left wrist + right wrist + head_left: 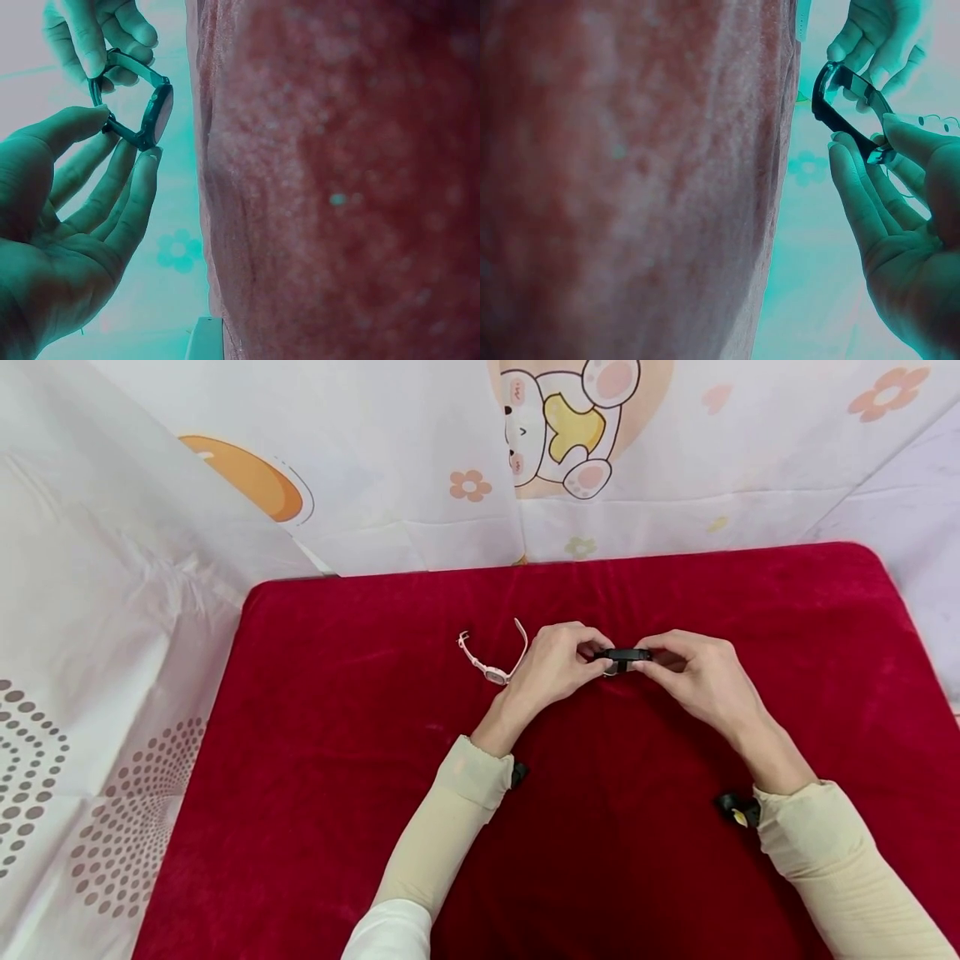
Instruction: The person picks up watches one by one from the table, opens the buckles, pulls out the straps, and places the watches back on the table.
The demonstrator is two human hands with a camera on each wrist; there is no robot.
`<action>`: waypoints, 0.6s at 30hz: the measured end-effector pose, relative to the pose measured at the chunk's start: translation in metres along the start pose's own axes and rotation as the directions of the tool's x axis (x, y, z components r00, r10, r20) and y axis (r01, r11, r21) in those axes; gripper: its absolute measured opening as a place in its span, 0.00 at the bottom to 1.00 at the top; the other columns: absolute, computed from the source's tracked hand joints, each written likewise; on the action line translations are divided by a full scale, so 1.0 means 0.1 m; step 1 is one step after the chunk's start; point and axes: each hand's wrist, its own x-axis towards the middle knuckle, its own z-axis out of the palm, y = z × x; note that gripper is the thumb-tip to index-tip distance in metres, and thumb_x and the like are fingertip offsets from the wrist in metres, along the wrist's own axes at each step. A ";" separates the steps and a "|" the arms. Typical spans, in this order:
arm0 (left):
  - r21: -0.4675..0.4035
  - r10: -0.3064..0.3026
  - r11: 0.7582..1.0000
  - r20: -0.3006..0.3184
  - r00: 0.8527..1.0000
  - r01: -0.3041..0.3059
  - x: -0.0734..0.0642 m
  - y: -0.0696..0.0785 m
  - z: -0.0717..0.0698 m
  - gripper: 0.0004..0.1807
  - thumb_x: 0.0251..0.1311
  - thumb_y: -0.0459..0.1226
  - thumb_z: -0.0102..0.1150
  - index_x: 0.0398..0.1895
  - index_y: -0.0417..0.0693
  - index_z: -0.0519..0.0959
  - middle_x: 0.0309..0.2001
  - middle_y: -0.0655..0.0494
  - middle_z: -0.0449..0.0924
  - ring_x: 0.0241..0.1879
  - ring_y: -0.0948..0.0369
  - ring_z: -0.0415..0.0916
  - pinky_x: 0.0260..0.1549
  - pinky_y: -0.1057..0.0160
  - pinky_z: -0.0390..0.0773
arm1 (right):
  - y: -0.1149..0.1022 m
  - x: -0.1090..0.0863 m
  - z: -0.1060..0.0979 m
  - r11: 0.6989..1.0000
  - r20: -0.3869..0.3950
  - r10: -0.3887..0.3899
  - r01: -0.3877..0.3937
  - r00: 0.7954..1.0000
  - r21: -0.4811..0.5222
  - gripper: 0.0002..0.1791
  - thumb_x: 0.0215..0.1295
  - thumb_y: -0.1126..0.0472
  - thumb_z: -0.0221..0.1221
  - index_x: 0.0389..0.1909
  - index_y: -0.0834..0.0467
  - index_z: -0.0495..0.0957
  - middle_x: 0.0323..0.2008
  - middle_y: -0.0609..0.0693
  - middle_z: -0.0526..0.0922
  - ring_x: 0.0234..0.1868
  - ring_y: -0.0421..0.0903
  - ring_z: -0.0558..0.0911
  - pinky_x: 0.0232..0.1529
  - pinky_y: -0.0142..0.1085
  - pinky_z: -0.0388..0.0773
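Both hands hold a black wristwatch (628,654) just above the red cloth, its strap bent round into a loop. My left hand (558,664) pinches one side of the strap between thumb and fingers. From the other side, the thumb and fingers of my right hand (705,681) pinch the strap too. In the left wrist view the watch (156,116) has its round face turned away from the hands. The right wrist view shows the watch (840,124) edge-on between the fingertips. Whether the strap is buckled, I cannot tell.
A pale pink watch (496,675) lies with its strap spread, just left of my left hand. Red velvet cloth (337,710) covers the table. Behind the far edge hangs a white curtain (390,468) with cartoon prints.
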 end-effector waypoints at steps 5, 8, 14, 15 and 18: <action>-0.007 -0.001 1.000 -0.001 1.000 0.001 0.00 -0.01 0.00 0.07 0.59 0.38 0.70 0.40 0.51 0.87 0.37 0.63 0.82 0.36 0.69 0.79 0.37 0.79 0.75 | 0.00 0.01 0.00 1.000 -0.004 0.006 -0.006 1.000 0.003 0.11 0.58 0.66 0.70 0.41 0.52 0.86 0.36 0.41 0.85 0.32 0.31 0.81 0.37 0.17 0.75; 0.004 0.014 1.000 -0.005 1.000 -0.014 0.01 -0.02 0.00 0.08 0.59 0.38 0.70 0.42 0.51 0.87 0.37 0.62 0.82 0.36 0.69 0.79 0.37 0.79 0.75 | 0.00 0.01 0.01 1.000 -0.012 0.006 -0.006 1.000 0.005 0.10 0.58 0.66 0.71 0.40 0.51 0.86 0.36 0.41 0.85 0.32 0.31 0.81 0.36 0.17 0.75; 0.040 0.041 0.998 0.001 0.999 -0.041 0.01 -0.02 0.00 0.10 0.61 0.38 0.68 0.45 0.53 0.87 0.38 0.64 0.83 0.37 0.69 0.77 0.37 0.78 0.73 | 0.00 0.01 0.01 1.000 -0.019 0.008 -0.007 1.000 0.010 0.10 0.58 0.65 0.71 0.40 0.51 0.86 0.35 0.40 0.85 0.31 0.32 0.82 0.36 0.17 0.75; 0.041 0.044 0.998 0.002 0.999 -0.044 0.01 -0.02 0.00 0.10 0.61 0.38 0.68 0.45 0.53 0.87 0.38 0.64 0.83 0.37 0.69 0.77 0.37 0.78 0.73 | 0.00 0.01 0.01 1.000 -0.019 0.007 -0.006 1.000 0.011 0.10 0.58 0.65 0.71 0.40 0.51 0.86 0.35 0.40 0.85 0.31 0.32 0.82 0.36 0.17 0.75; 0.030 0.045 0.999 0.005 0.999 -0.045 0.02 -0.03 -0.01 0.09 0.61 0.37 0.68 0.44 0.53 0.88 0.38 0.63 0.83 0.36 0.69 0.77 0.37 0.78 0.74 | 0.00 0.02 0.01 1.000 -0.020 0.003 -0.003 1.000 0.015 0.10 0.58 0.65 0.71 0.40 0.51 0.87 0.36 0.40 0.85 0.32 0.32 0.82 0.36 0.17 0.76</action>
